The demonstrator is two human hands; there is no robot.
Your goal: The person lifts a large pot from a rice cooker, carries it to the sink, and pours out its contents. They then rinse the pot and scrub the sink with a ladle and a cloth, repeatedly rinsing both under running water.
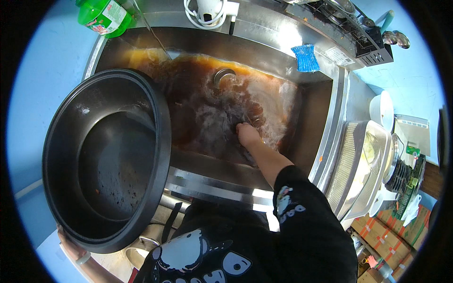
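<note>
My left hand (70, 244) grips the lower rim of a large black basin (116, 159), tilted with its inside towards me. The basin leans over the left side of a stainless steel sink (316, 116). Its inner bottom is bare apart from dark specks and a small orange bit. Murky brown water (201, 106) with foam stands in the sink. My right hand (247, 134) reaches into this water near the middle; its fingers are mostly hidden, so whether they hold anything is unclear. Beyond it, a round metal piece (224, 73) shows at the water's surface.
A blue scrubbing cloth (306, 58) hangs over the sink's back right edge. A green bottle (106, 17) stands at back left, near a coiled white cord (206, 24). To the right are a plastic basket (377, 169), a white bowl (382, 109) and a utensil rack (375, 49).
</note>
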